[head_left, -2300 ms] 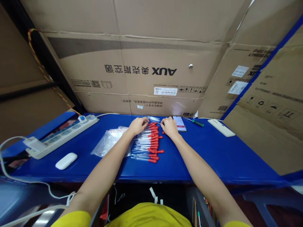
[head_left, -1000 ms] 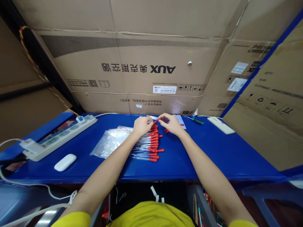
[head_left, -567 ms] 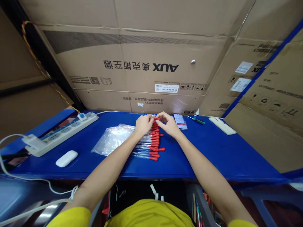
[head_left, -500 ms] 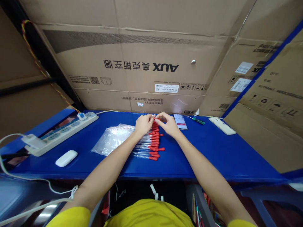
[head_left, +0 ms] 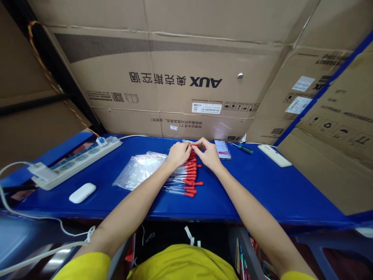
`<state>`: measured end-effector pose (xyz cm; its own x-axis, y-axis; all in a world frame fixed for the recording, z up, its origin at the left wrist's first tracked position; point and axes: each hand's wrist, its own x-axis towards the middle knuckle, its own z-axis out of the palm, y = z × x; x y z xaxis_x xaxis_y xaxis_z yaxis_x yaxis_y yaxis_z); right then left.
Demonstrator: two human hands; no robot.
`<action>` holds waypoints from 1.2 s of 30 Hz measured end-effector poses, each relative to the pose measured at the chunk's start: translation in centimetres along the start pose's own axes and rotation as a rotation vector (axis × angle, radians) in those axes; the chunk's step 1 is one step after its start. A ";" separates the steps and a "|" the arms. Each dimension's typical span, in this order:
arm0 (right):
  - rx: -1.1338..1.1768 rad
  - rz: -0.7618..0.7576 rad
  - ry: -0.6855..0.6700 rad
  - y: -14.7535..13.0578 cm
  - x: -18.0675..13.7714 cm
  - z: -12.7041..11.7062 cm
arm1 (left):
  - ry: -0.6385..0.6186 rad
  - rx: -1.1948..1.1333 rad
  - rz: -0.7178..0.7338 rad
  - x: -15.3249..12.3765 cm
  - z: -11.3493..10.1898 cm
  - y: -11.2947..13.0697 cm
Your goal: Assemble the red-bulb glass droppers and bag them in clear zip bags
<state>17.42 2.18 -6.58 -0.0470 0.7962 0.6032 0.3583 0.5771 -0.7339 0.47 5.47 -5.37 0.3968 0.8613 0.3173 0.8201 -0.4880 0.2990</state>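
Several glass droppers [head_left: 190, 179] with red rubber bulbs lie in a row, bulbs to the right, clear tubes to the left. Over the far end of that row, my left hand [head_left: 178, 154] and my right hand [head_left: 209, 155] meet, both with fingers pinched. Between their fingertips shows the red bulb of one dropper [head_left: 194, 145]; its tube is mostly hidden behind my left hand. Beside the row, under my left forearm, lies a clear plastic bag [head_left: 138, 171].
On the blue table [head_left: 256, 194] are a power strip [head_left: 78, 161], a white earphone case [head_left: 82, 193], a phone [head_left: 223, 150], a green-handled screwdriver [head_left: 245, 149] and a cream-coloured flat object [head_left: 274, 155]. Cardboard [head_left: 175, 58] stands along the back.
My hands stay together at the same spot, with the fingers slightly shifted around the dropper's red bulb. The camera view has tilted a little. The other things lie as before.
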 end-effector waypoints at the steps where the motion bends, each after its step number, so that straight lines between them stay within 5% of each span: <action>1: -0.003 0.003 0.000 0.0 0.0 0.0 | -0.009 -0.002 0.006 0.0 0.0 0.0; 28: 0.011 0.010 -0.032 0.6 -0.1 -0.5 | -0.109 0.081 0.104 0.0 -0.6 0.1; 36: 0.012 -0.021 -0.147 1.0 0.1 -1.1 | -0.118 0.146 0.129 0.0 -0.7 0.0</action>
<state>18.77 2.64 -6.93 -0.1909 0.8016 0.5666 0.3443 0.5952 -0.7261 0.24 5.37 -4.76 0.5408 0.8078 0.2348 0.8069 -0.5770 0.1267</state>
